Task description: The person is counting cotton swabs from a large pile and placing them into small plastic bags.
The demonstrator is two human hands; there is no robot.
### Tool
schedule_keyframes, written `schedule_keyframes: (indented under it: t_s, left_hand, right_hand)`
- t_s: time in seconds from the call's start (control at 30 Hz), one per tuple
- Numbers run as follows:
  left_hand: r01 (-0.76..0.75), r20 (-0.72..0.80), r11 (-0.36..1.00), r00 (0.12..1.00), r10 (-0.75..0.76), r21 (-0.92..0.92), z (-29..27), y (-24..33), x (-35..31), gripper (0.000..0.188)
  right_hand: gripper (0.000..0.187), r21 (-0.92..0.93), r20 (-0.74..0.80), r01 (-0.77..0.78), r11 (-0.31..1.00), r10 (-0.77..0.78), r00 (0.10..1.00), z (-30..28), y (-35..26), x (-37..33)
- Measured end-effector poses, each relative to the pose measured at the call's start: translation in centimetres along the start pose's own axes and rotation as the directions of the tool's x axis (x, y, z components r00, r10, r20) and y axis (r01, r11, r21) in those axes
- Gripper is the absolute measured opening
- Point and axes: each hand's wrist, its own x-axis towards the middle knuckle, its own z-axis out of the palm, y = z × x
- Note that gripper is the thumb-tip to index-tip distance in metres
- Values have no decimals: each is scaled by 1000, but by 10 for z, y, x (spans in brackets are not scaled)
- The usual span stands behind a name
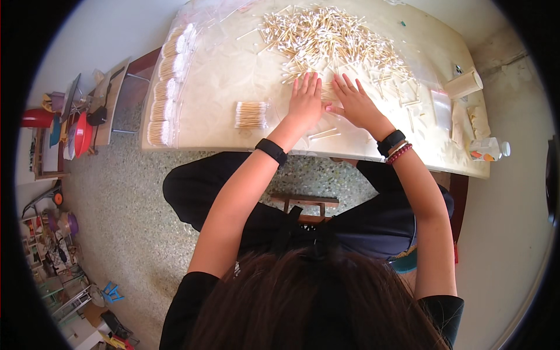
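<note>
My left hand (305, 101) lies palm down over the table, its fingers stretched toward a large loose heap of cotton swabs (332, 38). Beside it, my right hand (356, 102) is also flat, with the fingers spread and the thumb close to the left thumb. The fingertips of both reach the near edge of the heap. Whatever lies under the palms is hidden. Left of my left hand sits a neat bundle of cotton swabs (251, 115). A few stray swabs (324, 135) rest between my wrists, close to the table's front edge.
Several packed bundles of swabs (163, 108) line the left edge of the table (216, 76) on clear plastic. At the right are a cardboard tube (464, 84), a clear plastic bag (441, 109) and a bottle (489, 150) on its side. A wooden stool (304, 202) stands below.
</note>
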Motion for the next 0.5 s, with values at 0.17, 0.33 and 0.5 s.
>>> schedule_keyframes:
  t_s: [0.17, 0.33, 0.5]
  left_hand:
    - [24, -51, 998, 998, -21, 55, 5, 7, -9, 54]
    - [8, -48, 997, 999, -5, 72, -1, 11, -13, 56]
    - [-18, -126, 999, 992, 22, 37, 0, 13, -19, 55]
  right_hand:
    - [73, 29, -56, 32, 999, -30, 998, -4, 5, 2]
    - [57, 37, -51, 77, 996, -75, 996, -12, 7, 6]
    - [46, 80, -174, 144, 986, -128, 976, -12, 4, 6]
